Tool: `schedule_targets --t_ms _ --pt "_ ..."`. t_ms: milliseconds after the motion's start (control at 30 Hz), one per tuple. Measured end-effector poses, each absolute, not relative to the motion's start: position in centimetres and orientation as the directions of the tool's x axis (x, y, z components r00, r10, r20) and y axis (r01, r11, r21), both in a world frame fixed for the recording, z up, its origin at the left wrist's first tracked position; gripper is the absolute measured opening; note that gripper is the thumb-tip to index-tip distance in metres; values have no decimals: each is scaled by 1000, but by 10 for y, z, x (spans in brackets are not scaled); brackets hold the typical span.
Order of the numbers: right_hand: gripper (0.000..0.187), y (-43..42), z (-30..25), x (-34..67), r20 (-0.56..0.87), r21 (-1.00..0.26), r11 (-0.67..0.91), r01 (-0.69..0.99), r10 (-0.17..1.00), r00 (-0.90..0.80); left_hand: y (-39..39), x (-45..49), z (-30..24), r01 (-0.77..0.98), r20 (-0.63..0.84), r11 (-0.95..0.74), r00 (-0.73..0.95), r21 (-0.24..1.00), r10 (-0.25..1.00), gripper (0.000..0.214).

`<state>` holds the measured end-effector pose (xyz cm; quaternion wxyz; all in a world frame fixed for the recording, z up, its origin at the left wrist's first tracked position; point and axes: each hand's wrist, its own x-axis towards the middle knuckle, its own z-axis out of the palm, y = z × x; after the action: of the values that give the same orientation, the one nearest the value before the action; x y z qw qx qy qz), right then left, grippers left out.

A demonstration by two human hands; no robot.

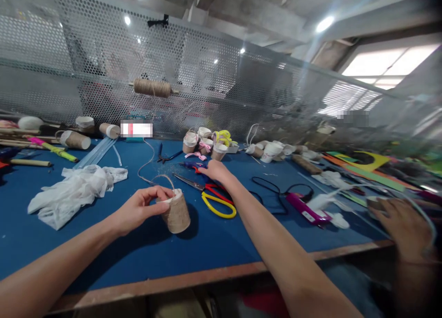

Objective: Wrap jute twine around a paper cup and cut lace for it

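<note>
My left hand (147, 205) pinches the rim of a twine-wrapped cup (177, 216), which is tilted over the blue table. A strand of twine (148, 159) runs from this cup back toward a twine spool (152, 87) on the mesh. Farther off, my right hand (217, 171) is closed at the handles of a small blue-and-red tool (192, 165); its kind is unclear and my hand partly covers it. Under my right forearm lie large scissors (218, 205) with yellow and red handles, blades slightly apart.
Several small wrapped cups (189, 143) stand near the mesh panel (207, 78). Crumpled white cloth (78, 191) lies at left, with clear sticks (95, 153) behind it. A purple glue gun (305, 209) with its cord lies at right, near another person's hand (402, 223). Black pliers (169, 157) lie mid-table.
</note>
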<state>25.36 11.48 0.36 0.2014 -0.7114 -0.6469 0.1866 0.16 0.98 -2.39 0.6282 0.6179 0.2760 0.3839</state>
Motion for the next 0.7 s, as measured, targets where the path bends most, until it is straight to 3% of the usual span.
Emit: schedule_targets --t_ms 167,367,533,700 --pt "27 121 -13 253 -42 -548 -166 820 984 171 12 3 -26 -116 158 -115 507 987 847 26" --pt "29 94 3 252 69 -751 -72 656 980 187 14 2 -25 -22 170 -185 510 983 843 23" --pt "22 54 13 242 87 -908 69 414 996 24 21 -6 -21 85 130 -218 576 972 807 20" --pt "28 32 9 226 78 -958 116 262 986 -148 27 -11 -21 106 108 -214 606 971 788 18"
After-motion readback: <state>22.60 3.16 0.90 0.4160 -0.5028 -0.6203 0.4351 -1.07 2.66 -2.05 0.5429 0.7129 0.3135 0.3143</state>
